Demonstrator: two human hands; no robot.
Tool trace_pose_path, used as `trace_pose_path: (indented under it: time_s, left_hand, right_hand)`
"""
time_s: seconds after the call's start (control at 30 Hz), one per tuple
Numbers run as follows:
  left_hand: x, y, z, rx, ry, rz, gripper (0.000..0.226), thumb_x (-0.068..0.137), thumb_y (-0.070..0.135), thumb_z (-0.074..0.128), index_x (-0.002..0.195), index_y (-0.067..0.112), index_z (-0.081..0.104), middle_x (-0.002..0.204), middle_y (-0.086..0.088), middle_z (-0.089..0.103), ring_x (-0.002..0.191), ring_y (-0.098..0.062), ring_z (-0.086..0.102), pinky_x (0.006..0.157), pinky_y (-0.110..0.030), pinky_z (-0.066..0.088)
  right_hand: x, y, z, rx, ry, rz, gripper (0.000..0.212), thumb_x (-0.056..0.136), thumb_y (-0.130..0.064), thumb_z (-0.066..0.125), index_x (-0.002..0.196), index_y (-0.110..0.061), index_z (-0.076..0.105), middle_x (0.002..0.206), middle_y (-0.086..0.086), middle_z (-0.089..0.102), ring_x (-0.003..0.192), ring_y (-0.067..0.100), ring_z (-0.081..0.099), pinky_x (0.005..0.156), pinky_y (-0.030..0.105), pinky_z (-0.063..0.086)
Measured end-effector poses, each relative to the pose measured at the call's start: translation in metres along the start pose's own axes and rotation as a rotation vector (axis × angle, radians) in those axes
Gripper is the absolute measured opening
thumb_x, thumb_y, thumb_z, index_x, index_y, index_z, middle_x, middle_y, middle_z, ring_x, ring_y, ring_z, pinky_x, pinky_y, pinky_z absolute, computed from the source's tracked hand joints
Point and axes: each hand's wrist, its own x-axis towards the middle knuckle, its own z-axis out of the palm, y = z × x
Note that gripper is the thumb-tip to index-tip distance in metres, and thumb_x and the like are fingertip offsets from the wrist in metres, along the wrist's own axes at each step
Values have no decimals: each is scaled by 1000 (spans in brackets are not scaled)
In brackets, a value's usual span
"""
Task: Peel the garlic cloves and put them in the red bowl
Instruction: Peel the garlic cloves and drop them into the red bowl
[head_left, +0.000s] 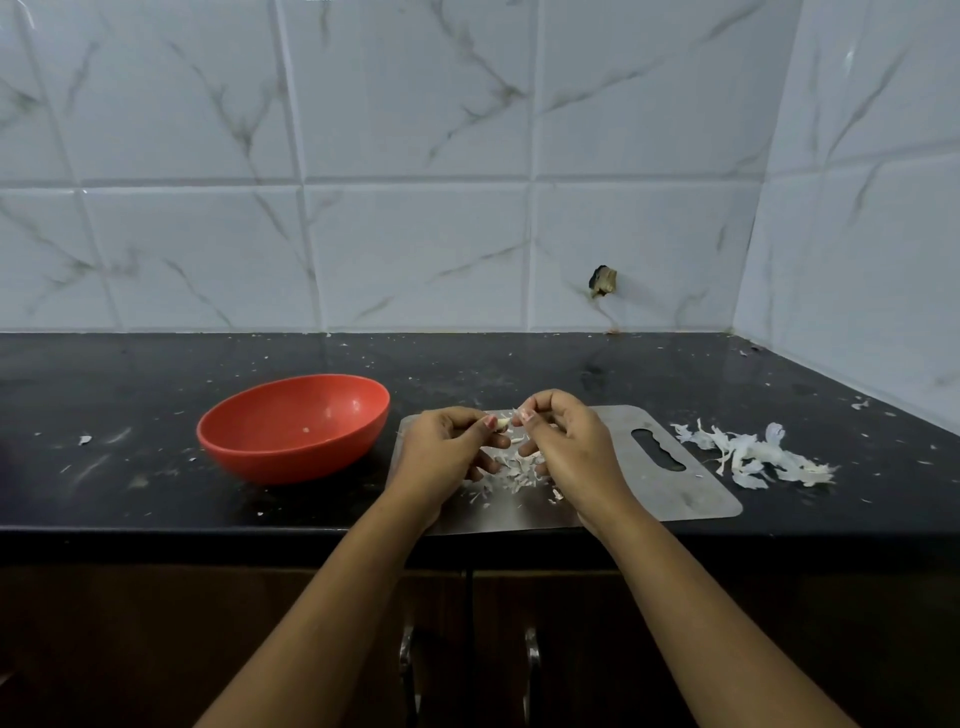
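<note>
Left hand (447, 447) pinches clove (502, 423) by one end, thumb against fingertips; right hand (566, 441) nips other end, probably at skin. Both held above board (691, 493). Clove small, light, firm, likely slick once bare (skin papery, tears in flakes). Best hold: ends, nail under skin edge. Bowl (270, 465) on bench (519, 364), near, left of board. Scraps (514, 470) on board under hands.
</note>
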Motion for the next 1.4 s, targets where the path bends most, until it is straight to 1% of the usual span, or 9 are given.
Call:
trace_pose_path:
  time_s: [0.13, 0.2, 0.3, 0.43, 0.6, 0.83, 1.03, 1.27, 1.4]
  left_hand:
    - [0, 0, 1, 31, 10, 4, 16, 97, 9, 54, 96, 3, 69, 73, -3, 71, 47, -6, 58, 43, -16, 41]
    - [0, -1, 1, 47, 6, 10, 16, 96, 8, 54, 96, 2, 69, 73, -4, 71, 47, -6, 57, 44, -15, 41]
    - [0, -3, 0, 80, -6, 20, 15, 96, 11, 57, 96, 6, 70, 74, -3, 72, 50, -8, 59, 46, -17, 44]
    - [0, -4, 0, 121, -25, 41, 15, 96, 12, 56, 91, 12, 71, 75, -2, 73, 53, -9, 60, 49, -20, 46]
    - [1, -3, 0, 92, -43, 25, 18, 98, 11, 53, 92, 11, 70, 74, -1, 73, 52, -8, 59, 48, -18, 44]
    - [3, -1, -3, -75, -20, -54, 24, 98, 10, 50, 84, 3, 68, 70, -6, 69, 48, -9, 56, 43, -16, 38]
    - [1, -1, -2, -33, -16, -39, 12, 94, 6, 58, 92, 0, 68, 74, -3, 72, 48, -8, 57, 44, -16, 39]
    - [2, -3, -3, 6, 20, -24, 12, 93, 4, 59, 86, 5, 69, 75, -5, 73, 51, -10, 60, 45, -17, 43]
    - [1, -2, -2, 31, 15, -13, 11, 92, 7, 60, 86, 6, 69, 74, -3, 73, 51, -10, 60, 46, -18, 43]
  right_hand:
    - [1, 0, 1, -32, -6, -16, 10, 94, -18, 60, 94, -27, 59, 97, -7, 66, 72, 12, 65, 57, 19, 47]
    - [1, 0, 0, -40, -26, -33, 18, 94, -14, 60, 100, -30, 55, 99, -8, 66, 70, 9, 66, 57, 22, 49]
    - [2, 2, -1, -60, -22, -67, 25, 93, -5, 59, 97, -29, 53, 95, -4, 66, 66, 3, 63, 57, 22, 49]
    - [1, 4, -1, -92, 8, -116, 26, 92, -2, 59, 91, -25, 46, 92, 6, 65, 60, 0, 56, 58, 14, 47]
    - [0, 2, -2, -96, 27, -122, 26, 92, -1, 59, 92, -19, 39, 92, 7, 67, 42, 0, 39, 48, 8, 36]
    - [2, 6, -4, -70, 66, -71, 28, 96, -4, 53, 88, -25, 36, 90, 1, 57, 51, -6, 44, 50, 10, 38]
    - [2, 2, -3, -86, 34, -61, 24, 95, -9, 57, 107, -20, 40, 97, -5, 66, 59, -9, 54, 55, 7, 42]
    - [1, 1, -1, -154, 19, -77, 37, 90, -10, 67, 111, -21, 38, 87, -5, 69, 58, 2, 56, 54, 10, 45]
    - [1, 1, 0, -159, 24, -95, 36, 91, -9, 64, 111, -20, 37, 89, -2, 68, 51, -1, 52, 50, 11, 41]
